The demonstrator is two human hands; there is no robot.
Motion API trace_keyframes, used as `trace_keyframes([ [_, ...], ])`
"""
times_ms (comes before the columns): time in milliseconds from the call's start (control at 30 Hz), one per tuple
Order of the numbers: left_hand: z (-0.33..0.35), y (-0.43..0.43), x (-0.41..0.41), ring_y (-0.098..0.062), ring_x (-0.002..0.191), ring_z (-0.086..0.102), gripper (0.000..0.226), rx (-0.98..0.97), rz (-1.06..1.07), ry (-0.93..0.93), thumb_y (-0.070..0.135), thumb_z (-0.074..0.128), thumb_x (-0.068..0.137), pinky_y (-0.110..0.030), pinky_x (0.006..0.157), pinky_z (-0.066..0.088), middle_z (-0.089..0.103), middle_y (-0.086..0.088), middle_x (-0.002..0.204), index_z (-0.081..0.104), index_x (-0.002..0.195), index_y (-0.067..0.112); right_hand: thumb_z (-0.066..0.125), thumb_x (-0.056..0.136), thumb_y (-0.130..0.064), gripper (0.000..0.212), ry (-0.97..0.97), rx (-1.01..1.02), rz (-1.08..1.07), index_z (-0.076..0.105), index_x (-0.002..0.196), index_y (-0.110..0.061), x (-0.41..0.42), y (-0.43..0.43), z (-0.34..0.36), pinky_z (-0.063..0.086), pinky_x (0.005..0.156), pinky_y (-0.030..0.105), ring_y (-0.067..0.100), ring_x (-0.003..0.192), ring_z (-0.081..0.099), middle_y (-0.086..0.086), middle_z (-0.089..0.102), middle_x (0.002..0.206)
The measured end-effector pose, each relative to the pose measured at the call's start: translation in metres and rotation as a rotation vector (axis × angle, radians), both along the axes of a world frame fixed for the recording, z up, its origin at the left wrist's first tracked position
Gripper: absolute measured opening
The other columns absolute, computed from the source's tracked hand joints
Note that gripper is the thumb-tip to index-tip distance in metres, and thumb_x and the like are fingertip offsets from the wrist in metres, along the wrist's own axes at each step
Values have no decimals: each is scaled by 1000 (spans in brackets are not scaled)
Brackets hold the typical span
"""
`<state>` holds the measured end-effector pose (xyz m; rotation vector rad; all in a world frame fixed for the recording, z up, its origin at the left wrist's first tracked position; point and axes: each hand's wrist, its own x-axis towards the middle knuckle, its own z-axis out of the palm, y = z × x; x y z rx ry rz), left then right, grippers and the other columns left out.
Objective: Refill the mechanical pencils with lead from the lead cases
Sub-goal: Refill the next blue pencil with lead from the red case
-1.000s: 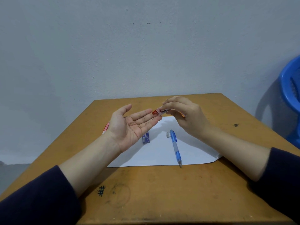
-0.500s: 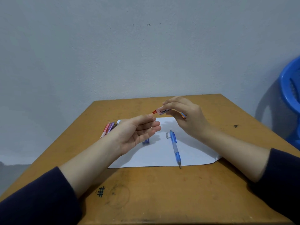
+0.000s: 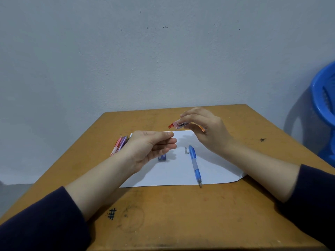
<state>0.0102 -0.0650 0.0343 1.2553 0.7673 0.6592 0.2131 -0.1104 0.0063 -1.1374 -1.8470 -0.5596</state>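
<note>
My right hand [image 3: 208,131] holds a small clear lead case with a red cap end [image 3: 177,125], tilted down to the left above the white paper [image 3: 177,171]. A thin lead [image 3: 174,131] sticks out of the case toward my left hand [image 3: 150,147], whose thumb and forefinger pinch its end. On the paper lies a blue mechanical pencil [image 3: 194,164], tip toward me, with a small clear cap [image 3: 186,150] beside its top. A blue lead case [image 3: 162,157] lies partly under my left hand.
Several pink and purple pencils [image 3: 120,144] lie at the paper's left edge on the wooden desk [image 3: 181,214]. A blue plastic chair [image 3: 324,109] stands to the right. The wall is directly behind the desk.
My left hand turned from palm-up and open to fingers curled, and it now pinches a lead coming out of the case. My right hand stayed in place with the case.
</note>
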Motion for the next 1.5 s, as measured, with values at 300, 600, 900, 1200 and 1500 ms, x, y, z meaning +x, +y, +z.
trace_keyframes([
  [300,-2,9,-6,-17,68,71,5,593,131,175,5,72,81,-23,65,57,73,-7,69,75,77,7,69,80,-5,24,51,34,-109,72,100,-18,3,2,-1,45,86,43,12,99,62,-3,71,101],
  [600,-7,18,-5,-12,70,71,12,602,166,159,5,72,82,-20,66,55,73,-1,68,73,75,14,70,78,-1,26,165,6,-113,71,101,-14,0,-2,3,48,86,41,6,96,59,-7,69,100],
  [900,-10,23,-4,-7,68,70,14,612,143,138,7,64,89,-16,61,48,73,6,67,69,85,20,68,80,5,52,405,-120,-14,59,124,-21,-7,-5,7,51,84,15,4,96,62,-3,65,102],
  [1200,-12,26,-5,-6,68,69,15,622,153,130,7,62,91,-21,65,46,73,5,68,68,88,21,66,80,7,58,447,-162,-11,54,125,-29,-9,-7,7,54,77,15,11,90,59,0,60,98],
  [1500,-13,26,-5,-6,66,69,16,617,166,120,6,60,92,-21,64,46,73,6,69,67,90,21,65,85,-2,36,665,-207,10,62,111,-28,-12,-9,11,57,75,37,9,83,64,-6,63,93],
])
